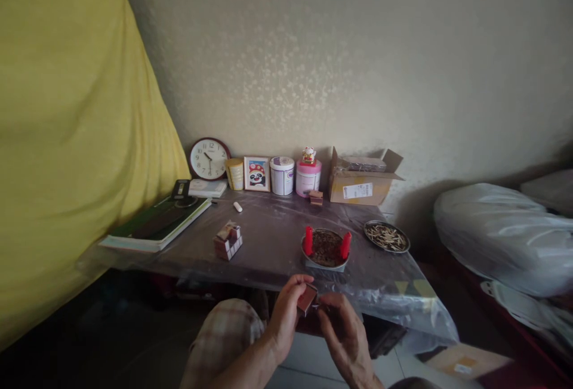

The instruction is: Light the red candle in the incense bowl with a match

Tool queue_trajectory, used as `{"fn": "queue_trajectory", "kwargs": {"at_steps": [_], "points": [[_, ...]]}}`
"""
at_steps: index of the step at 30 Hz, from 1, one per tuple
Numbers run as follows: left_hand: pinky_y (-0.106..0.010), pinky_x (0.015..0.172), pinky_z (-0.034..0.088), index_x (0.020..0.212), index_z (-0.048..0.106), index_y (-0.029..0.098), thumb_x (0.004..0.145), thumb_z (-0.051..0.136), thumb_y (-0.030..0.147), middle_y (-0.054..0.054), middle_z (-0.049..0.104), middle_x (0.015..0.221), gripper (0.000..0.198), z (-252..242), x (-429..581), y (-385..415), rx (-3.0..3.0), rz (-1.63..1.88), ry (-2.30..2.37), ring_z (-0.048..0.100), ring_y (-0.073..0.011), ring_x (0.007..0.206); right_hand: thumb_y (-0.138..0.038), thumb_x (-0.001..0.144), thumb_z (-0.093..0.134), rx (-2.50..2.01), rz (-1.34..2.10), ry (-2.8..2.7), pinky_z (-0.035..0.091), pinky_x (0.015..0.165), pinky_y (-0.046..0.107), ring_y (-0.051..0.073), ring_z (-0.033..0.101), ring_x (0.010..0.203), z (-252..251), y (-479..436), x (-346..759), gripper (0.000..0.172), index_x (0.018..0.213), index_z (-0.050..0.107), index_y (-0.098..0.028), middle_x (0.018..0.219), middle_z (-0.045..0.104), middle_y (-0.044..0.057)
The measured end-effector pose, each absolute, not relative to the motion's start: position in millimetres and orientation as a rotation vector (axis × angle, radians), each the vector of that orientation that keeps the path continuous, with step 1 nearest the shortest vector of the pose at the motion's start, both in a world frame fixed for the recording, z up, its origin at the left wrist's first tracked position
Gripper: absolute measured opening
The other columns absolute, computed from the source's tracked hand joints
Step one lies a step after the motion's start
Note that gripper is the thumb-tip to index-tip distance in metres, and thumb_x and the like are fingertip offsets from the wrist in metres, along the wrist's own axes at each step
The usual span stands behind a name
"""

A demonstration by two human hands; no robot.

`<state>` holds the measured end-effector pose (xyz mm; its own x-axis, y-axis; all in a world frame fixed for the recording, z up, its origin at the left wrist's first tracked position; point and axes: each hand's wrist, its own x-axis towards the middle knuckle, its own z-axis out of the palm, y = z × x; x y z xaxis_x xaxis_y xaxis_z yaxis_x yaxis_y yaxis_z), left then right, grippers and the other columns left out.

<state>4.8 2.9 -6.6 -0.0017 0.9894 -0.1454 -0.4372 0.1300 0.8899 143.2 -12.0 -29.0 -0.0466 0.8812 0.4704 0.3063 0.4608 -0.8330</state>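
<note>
Over the table's front edge, my left hand (286,311) holds a small brown-sided matchbox (307,300) between thumb and fingers, tilted up. Close against the box's right side is my right hand (342,329), its thumb and forefinger pinched on what looks like a match, mostly hidden by the fingers. Just beyond both hands, a round tin (326,248) of dark brown grains carries two red candles, the left candle (308,240) upright and the right candle (345,245) leaning slightly. No flame shows. A plate of loose matchsticks (387,236) lies farther right.
A stack of matchboxes (228,241) stands left of the tin. Along the wall are a clock (209,159), a panda picture (256,174), tubs, a lucky cat (308,155) and an open carton (358,186). A large book (156,222) lies left. Clear plastic hangs over the table's front edge.
</note>
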Motion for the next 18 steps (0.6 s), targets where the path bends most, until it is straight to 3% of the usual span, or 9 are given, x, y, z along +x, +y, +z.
{"fn": "queue_trajectory", "kwargs": {"at_steps": [10, 13, 18], "points": [[-0.033, 0.080, 0.041, 0.094, 0.066, 0.023, 0.083, 0.055, 0.036, 0.000, 0.066, 0.084, 0.021, -3, 3, -2, 0.906, 1.291, 1.030, 0.059, -0.0215, 0.086, -0.025, 0.079, 0.069, -1.006, 0.513, -1.700, 0.054, 0.078, 0.034, 0.025, 0.065, 0.091, -26, -14, 141, 0.018, 0.096, 0.066, -0.026, 0.099, 0.067, 0.008], [-0.034, 0.082, 0.041, 0.101, 0.065, 0.021, 0.080, 0.062, 0.038, -0.002, 0.068, 0.086, 0.027, 4, 3, -4, 0.917, 1.247, 1.011, 0.060, -0.0220, 0.087, -0.027, 0.081, 0.066, -1.025, 0.536, -1.647, 0.052, 0.080, 0.034, 0.024, 0.064, 0.090, -25, -11, 146, 0.014, 0.095, 0.066, -0.025, 0.096, 0.067, 0.007], [-0.036, 0.092, 0.041, 0.110, 0.062, 0.019, 0.071, 0.075, 0.037, -0.010, 0.070, 0.107, 0.045, 7, 4, -5, 0.946, 1.212, 0.828, 0.060, -0.0259, 0.104, -0.033, 0.085, 0.062, -1.020, 0.661, -1.522, 0.051, 0.081, 0.031, 0.022, 0.063, 0.090, -23, -8, 157, 0.015, 0.096, 0.064, -0.024, 0.095, 0.067, 0.006]]}}
